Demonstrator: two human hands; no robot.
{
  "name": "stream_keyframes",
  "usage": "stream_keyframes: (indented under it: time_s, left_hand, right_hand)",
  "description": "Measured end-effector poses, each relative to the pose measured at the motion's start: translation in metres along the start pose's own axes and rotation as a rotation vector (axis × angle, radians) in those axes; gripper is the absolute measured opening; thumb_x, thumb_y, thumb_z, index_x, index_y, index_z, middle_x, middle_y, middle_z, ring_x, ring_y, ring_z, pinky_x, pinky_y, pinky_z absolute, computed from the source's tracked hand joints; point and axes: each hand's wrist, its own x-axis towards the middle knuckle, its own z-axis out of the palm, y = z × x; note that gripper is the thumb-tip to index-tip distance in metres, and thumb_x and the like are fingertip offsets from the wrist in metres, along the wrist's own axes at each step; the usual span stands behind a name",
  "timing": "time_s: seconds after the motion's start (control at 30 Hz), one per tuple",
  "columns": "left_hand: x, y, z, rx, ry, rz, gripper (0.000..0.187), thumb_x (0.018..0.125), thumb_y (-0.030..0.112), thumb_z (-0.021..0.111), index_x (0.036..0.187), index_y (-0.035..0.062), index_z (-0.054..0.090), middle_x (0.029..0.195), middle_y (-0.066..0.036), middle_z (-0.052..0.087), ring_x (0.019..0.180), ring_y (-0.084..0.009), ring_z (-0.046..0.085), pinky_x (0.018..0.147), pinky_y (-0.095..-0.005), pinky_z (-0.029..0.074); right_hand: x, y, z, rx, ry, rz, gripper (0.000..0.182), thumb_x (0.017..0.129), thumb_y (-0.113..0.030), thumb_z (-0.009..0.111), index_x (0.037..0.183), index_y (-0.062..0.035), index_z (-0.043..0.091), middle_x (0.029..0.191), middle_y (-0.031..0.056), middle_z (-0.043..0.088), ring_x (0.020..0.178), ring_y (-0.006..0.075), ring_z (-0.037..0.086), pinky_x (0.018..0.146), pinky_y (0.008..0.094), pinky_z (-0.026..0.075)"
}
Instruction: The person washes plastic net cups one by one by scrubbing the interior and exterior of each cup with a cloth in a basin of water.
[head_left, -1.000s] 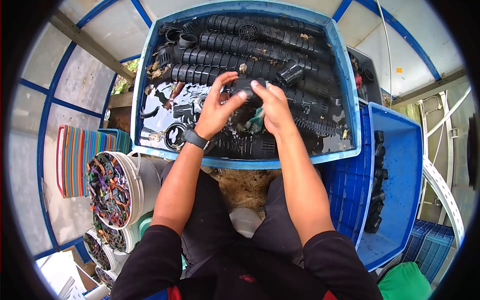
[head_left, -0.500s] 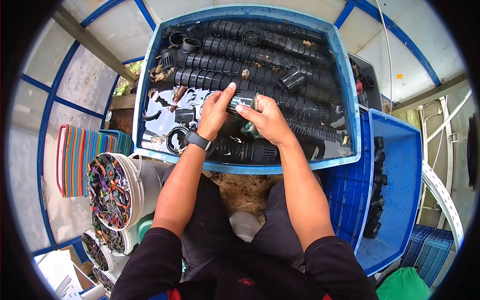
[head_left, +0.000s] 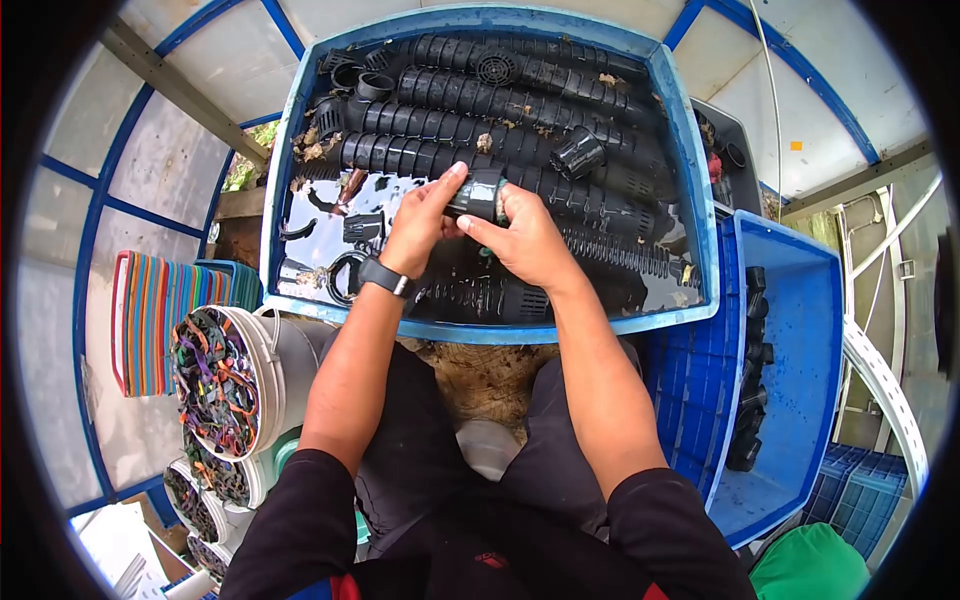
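Above the water of a large blue tub (head_left: 500, 333), both hands grip one small black plastic net pot (head_left: 481, 193), which lies on its side and shines wet. My left hand (head_left: 422, 225) wraps its left end, thumb along the top. My right hand (head_left: 528, 238) closes around its right end, pressing a green scrubbing pad (head_left: 502, 202) at the pot's mouth; most of the pad is hidden by the fingers. Long nested rows of black net pots (head_left: 440, 128) lie in the water beyond the hands, and a loose pot (head_left: 578, 153) rests on them.
On the right, a blue crate (head_left: 790, 400) holds a line of black pots (head_left: 752, 370). White buckets (head_left: 285, 375) full of colourful strips stand on the left, near a stack of coloured trays (head_left: 170, 320). A green bag (head_left: 810, 568) sits at the lower right.
The pot has turned a little in my hands, and less of the green pad shows below my right hand. Both hands stay together over the tub.
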Motion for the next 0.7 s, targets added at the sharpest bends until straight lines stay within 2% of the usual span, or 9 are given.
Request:
stream_keyframes:
  time_s: [0.07, 0.13, 0.2, 0.3, 0.4, 0.53, 0.6, 0.67, 0.7]
  left_hand:
    - [-0.007, 0.009, -0.003, 0.017, -0.069, -0.237, 0.051, 0.094, 0.059, 0.060, 0.104, 0.0092, 0.066, 0.082, 0.001, 0.067, 0.065, -0.0079, 0.061, 0.064, -0.0221, 0.049]
    - [-0.009, 0.005, 0.003, -0.035, -0.047, -0.100, 0.057, 0.094, 0.057, 0.061, 0.121, 0.0065, 0.060, 0.092, -0.002, 0.067, 0.072, -0.0102, 0.063, 0.068, -0.0231, 0.049]
    - [-0.011, 0.000, 0.008, 0.061, -0.164, 0.269, 0.068, 0.091, 0.022, 0.073, 0.146, 0.0012, 0.037, 0.122, -0.009, 0.061, 0.102, -0.0130, 0.062, 0.083, -0.0263, 0.052]
    - [-0.005, 0.001, 0.011, 0.172, -0.201, 0.405, 0.068, 0.084, 0.000, 0.076, 0.143, 0.0022, 0.043, 0.118, -0.007, 0.062, 0.100, -0.0129, 0.062, 0.083, -0.0276, 0.054]
    - [-0.010, -0.005, 0.020, 0.238, -0.116, 0.507, 0.058, 0.083, 0.007, 0.079, 0.132, -0.0027, 0.049, 0.114, -0.008, 0.063, 0.098, -0.0139, 0.063, 0.084, -0.0284, 0.054]
    - [-0.006, -0.010, 0.026, 0.337, -0.033, 0.519, 0.055, 0.083, 0.008, 0.080, 0.128, -0.0037, 0.051, 0.113, -0.010, 0.064, 0.099, -0.0141, 0.063, 0.086, -0.0281, 0.053]
    - [-0.002, -0.011, 0.029, 0.458, 0.078, 0.703, 0.056, 0.079, 0.023, 0.085, 0.120, -0.0048, 0.057, 0.109, -0.014, 0.067, 0.096, -0.0178, 0.066, 0.083, -0.0304, 0.053]
    - [-0.004, -0.002, 0.030, 0.449, 0.144, 0.784, 0.058, 0.072, 0.024, 0.087, 0.117, -0.0020, 0.060, 0.102, -0.012, 0.064, 0.088, -0.0209, 0.065, 0.077, -0.0325, 0.052]
    - [-0.011, 0.010, 0.030, 0.677, 0.212, 0.838, 0.057, 0.071, 0.023, 0.086, 0.117, -0.0003, 0.061, 0.098, -0.010, 0.062, 0.086, -0.0204, 0.063, 0.077, -0.0316, 0.051]
  right_hand:
    - [0.001, 0.008, -0.005, -0.074, -0.009, 0.112, 0.014, 0.092, -0.010, 0.067, 0.100, 0.0014, 0.066, 0.094, 0.0027, 0.071, 0.083, 0.0073, 0.062, 0.073, 0.0284, 0.052]
    - [0.006, 0.006, -0.003, 0.193, 0.053, 0.133, 0.013, 0.094, -0.009, 0.065, 0.101, 0.0015, 0.067, 0.096, 0.0025, 0.071, 0.084, 0.0078, 0.063, 0.075, 0.0279, 0.051]
    - [0.013, 0.004, -0.008, 0.448, 0.131, 0.108, 0.017, 0.097, -0.013, 0.064, 0.106, 0.0007, 0.067, 0.098, 0.0014, 0.069, 0.086, 0.0071, 0.061, 0.078, 0.0265, 0.049]
    - [0.018, 0.005, -0.010, 0.464, 0.293, 0.143, 0.017, 0.095, -0.018, 0.070, 0.098, -0.0012, 0.070, 0.092, 0.0003, 0.069, 0.081, 0.0066, 0.060, 0.073, 0.0260, 0.049]
    - [0.017, -0.008, -0.021, 0.397, 0.294, 0.250, 0.020, 0.091, -0.020, 0.075, 0.094, -0.0006, 0.069, 0.088, 0.0004, 0.068, 0.076, 0.0055, 0.058, 0.069, 0.0246, 0.048]
    - [0.016, -0.010, -0.023, 0.318, 0.442, 0.196, 0.023, 0.085, -0.021, 0.082, 0.080, -0.0037, 0.068, 0.077, -0.0024, 0.067, 0.068, 0.0044, 0.056, 0.062, 0.0241, 0.045]
    - [0.015, 0.004, -0.030, 0.150, 0.493, 0.193, 0.029, 0.087, -0.024, 0.080, 0.071, -0.0045, 0.066, 0.070, -0.0024, 0.065, 0.062, 0.0053, 0.054, 0.056, 0.0255, 0.043]
    - [0.013, 0.014, -0.038, -0.277, 0.675, 0.273, 0.035, 0.089, -0.027, 0.078, 0.068, -0.0031, 0.064, 0.067, -0.0008, 0.064, 0.059, 0.0067, 0.052, 0.053, 0.0263, 0.040]
    - [0.012, 0.014, -0.042, -0.182, 0.707, 0.285, 0.035, 0.091, -0.027, 0.075, 0.071, -0.0001, 0.064, 0.067, 0.0005, 0.064, 0.058, 0.0080, 0.053, 0.053, 0.0273, 0.041]
